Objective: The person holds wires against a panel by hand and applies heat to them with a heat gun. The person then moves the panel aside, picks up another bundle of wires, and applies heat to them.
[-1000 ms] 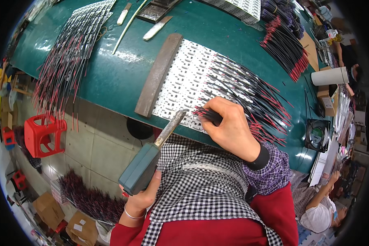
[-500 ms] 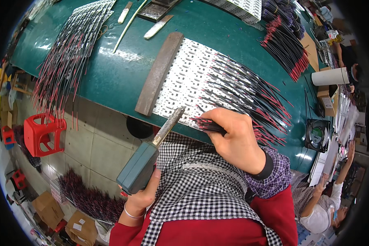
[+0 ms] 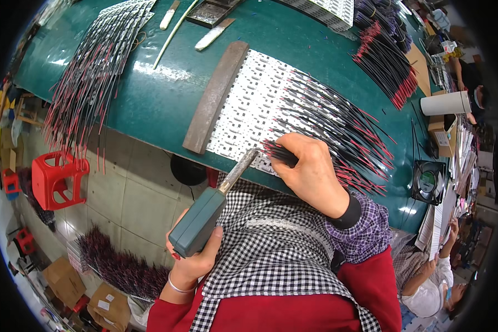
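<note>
In my left hand [image 3: 199,252] is a dark green soldering gun [image 3: 198,221], its fingers wrapped round the body. The gun's metal tip points up and right, to the near edge of a white circuit board panel [image 3: 246,105]. A bunch of black wires with red ends is pinched in my right hand [image 3: 311,171], just right of that tip. Whether the tip touches a wire I cannot tell. Rows of black-and-red wires [image 3: 337,116] fan out from the panel's right part. Along its left edge lies a brown bar [image 3: 216,97].
More wired panels [image 3: 94,72] overhang the table's left edge, above a red stool [image 3: 60,180]. A loose wire bundle [image 3: 384,69], a white roll [image 3: 445,103] and a small fan [image 3: 428,182] lie to the right. Another person [image 3: 431,282] sits at the lower right.
Both hands have moved up a little; the soldering gun's tip has shifted up and right, closer to the wire ends in my right hand. The other person's arm has lowered.
</note>
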A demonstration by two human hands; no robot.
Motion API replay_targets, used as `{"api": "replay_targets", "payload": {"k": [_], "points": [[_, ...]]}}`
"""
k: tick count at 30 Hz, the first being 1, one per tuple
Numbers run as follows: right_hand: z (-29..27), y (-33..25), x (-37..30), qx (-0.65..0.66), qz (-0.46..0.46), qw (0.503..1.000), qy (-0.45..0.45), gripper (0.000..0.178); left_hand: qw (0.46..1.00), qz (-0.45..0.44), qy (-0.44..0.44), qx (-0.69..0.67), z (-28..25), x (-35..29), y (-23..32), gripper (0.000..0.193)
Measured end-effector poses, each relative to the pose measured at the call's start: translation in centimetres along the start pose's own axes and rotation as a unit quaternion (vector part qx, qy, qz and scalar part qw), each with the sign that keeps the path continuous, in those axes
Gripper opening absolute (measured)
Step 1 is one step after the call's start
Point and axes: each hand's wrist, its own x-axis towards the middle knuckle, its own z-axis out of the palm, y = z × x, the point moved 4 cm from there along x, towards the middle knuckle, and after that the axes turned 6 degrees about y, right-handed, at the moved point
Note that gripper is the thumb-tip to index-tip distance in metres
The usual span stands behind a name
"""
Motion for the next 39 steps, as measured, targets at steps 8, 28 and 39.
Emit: {"api": "replay_targets", "payload": {"k": [8, 28, 39], "points": [[0.3, 0.3, -0.2, -0.004, 0.013, 1.0, 0.0, 0.014, 1.0, 0.0, 0.017, 0.024, 0.2, 0.5, 0.7, 0.022], [-0.3, 0.5, 1.3, 0.027, 0.032, 0.997, -0.069, 0.014, 0.999, 0.011, 0.021, 0.034, 0.2, 0.5, 1.4, 0.019], [-1.0, -0.1, 0.6, -0.009, -0.03, 0.995, -0.091, 0.021, 0.991, 0.11, 0.038, 0.067, -0.7, -1.5, 0.8, 0.029]]}}
